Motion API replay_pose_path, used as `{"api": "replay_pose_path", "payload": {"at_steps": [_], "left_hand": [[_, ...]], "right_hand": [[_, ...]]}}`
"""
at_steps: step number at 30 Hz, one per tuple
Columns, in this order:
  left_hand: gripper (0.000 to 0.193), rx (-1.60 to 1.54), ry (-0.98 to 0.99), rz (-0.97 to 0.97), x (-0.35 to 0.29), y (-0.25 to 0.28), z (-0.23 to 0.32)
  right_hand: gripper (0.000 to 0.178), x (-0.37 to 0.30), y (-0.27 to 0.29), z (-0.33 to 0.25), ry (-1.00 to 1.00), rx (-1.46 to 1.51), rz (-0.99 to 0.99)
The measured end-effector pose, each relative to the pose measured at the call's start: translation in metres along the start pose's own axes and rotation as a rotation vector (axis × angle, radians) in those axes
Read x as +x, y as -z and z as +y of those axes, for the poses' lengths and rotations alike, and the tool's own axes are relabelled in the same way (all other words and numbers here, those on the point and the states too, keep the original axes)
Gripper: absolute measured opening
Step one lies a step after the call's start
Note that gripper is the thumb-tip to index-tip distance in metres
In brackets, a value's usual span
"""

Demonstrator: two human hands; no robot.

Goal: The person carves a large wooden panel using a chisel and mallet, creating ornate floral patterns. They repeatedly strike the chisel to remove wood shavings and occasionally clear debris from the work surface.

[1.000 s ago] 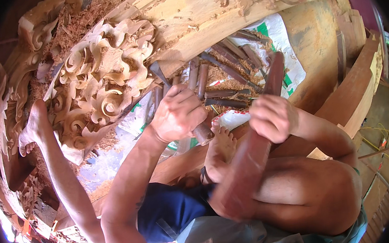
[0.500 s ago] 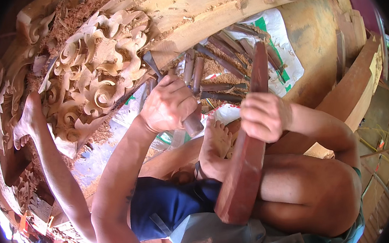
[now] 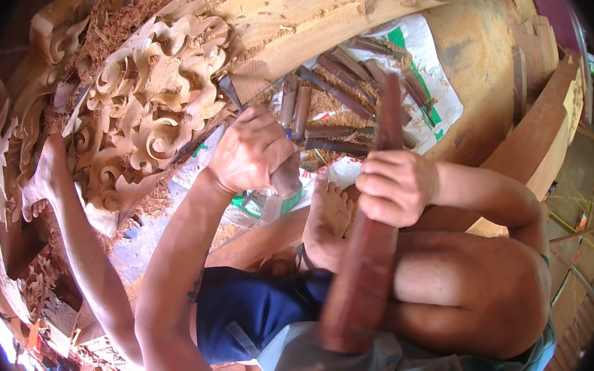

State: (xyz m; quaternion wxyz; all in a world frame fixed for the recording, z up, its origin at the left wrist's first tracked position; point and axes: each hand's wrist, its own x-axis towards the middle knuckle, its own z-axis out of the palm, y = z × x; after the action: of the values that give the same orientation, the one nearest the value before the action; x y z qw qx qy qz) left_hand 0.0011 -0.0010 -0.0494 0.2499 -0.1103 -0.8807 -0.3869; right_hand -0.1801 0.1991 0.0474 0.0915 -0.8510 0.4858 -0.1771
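Note:
My left hand [image 3: 253, 149] is closed round the handle of a wood chisel [image 3: 230, 92], whose metal blade rests at the right edge of the carved scrollwork panel [image 3: 152, 106]. The butt of the wooden handle sticks out below my fist. My right hand [image 3: 397, 188] is wrapped round the narrow grip of a reddish-brown wooden mallet [image 3: 362, 279]. The mallet's thick head hangs low over my lap, apart from the chisel and slightly blurred. Curling leaf shapes cover the panel, with shavings in their hollows.
Several chisels [image 3: 335, 94] lie on a white and green plastic sheet [image 3: 439, 74] beyond my hands. A long pale board [image 3: 282, 17] curves across the far side. My bare foot [image 3: 328, 207] rests by the sheet. Wood shavings [image 3: 103, 33] heap at the far left; another beam [image 3: 540, 136] stands right.
The mallet and my right hand have shifted slightly left and nearer to me. My left hand has moved slightly left, with the chisel still at the panel's edge.

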Motion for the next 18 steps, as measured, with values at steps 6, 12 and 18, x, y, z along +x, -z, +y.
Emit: {"api": "replay_pose_path", "payload": {"at_steps": [6,12,18], "left_hand": [[0.029,0.003,0.020,0.000,0.000,0.004,-0.003],[0.008,-0.065,0.162,0.209,0.047,0.011,-0.021],[0.018,-0.206,0.599,0.880,0.070,0.108,-0.060]], "right_hand": [[0.038,-0.008,-0.002,0.004,-0.005,-0.015,0.028],[0.074,-0.024,0.004,0.016,-0.558,0.210,0.103],[0.078,-0.047,0.033,0.033,-1.127,0.925,0.558]]}}
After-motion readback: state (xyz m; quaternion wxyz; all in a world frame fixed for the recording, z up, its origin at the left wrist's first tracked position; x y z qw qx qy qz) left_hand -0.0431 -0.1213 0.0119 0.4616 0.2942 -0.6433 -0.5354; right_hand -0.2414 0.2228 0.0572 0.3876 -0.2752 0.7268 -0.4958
